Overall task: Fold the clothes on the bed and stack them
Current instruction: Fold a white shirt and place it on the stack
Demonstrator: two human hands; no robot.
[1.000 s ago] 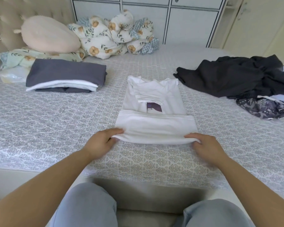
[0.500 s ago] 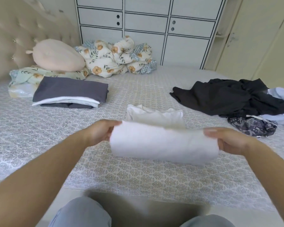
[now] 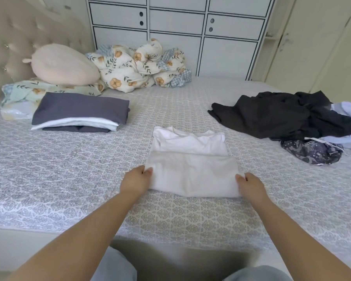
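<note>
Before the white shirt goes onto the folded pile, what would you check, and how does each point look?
1. Left hand grips the white shirt at its left edge: ok.
2. Right hand grips its right edge: ok.
3. Fold complete: not ok, collar part still uncovered.
4. Folded stack sits flat, top free: ok.
5. Bed between shirt and stack bare: ok.
6. Unfolded dark clothes lie apart: ok.
</note>
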